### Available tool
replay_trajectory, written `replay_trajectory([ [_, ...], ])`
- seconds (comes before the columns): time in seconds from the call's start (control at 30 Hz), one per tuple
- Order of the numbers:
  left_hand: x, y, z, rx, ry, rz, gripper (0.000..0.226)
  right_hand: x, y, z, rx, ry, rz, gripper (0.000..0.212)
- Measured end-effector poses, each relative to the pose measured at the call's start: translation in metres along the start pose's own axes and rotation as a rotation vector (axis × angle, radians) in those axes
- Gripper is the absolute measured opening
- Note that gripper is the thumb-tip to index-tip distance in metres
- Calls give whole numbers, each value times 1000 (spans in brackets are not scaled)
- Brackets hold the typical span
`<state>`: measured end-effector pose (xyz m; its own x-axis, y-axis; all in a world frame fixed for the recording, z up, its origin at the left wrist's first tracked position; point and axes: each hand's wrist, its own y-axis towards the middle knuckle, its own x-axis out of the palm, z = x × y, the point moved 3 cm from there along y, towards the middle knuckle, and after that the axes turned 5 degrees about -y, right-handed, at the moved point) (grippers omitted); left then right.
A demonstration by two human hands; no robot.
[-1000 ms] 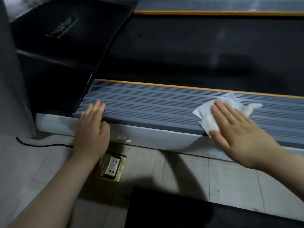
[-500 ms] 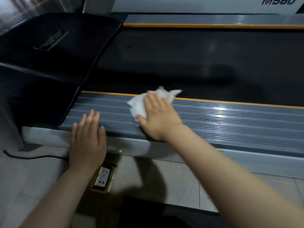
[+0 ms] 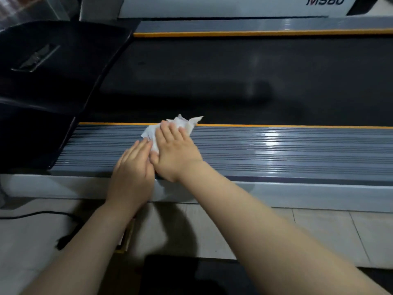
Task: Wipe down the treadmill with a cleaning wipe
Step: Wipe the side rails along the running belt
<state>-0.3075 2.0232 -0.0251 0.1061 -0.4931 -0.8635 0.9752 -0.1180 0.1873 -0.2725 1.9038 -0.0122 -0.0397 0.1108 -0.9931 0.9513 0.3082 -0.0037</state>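
Flat and spread, the right hand [image 3: 176,154] makes no pinching grip but presses the crumpled wipe [image 3: 180,123] onto the treadmill's ribbed grey side rail [image 3: 276,150], likely for scrubbing pressure, while the left hand [image 3: 133,169], fingers straight, rests beside it, seemingly as a brace.

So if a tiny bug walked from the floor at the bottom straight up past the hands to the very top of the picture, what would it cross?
Tiled floor → pale side frame → grey ribbed side rail → orange stripe → black belt → far orange stripe → white cover marked MS80.
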Motion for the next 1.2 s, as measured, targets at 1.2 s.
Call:
replay_trajectory([
  [1.2,15,-24,24,3,-6,46,55,-18,-201,219,573,-63,-25,86],
])
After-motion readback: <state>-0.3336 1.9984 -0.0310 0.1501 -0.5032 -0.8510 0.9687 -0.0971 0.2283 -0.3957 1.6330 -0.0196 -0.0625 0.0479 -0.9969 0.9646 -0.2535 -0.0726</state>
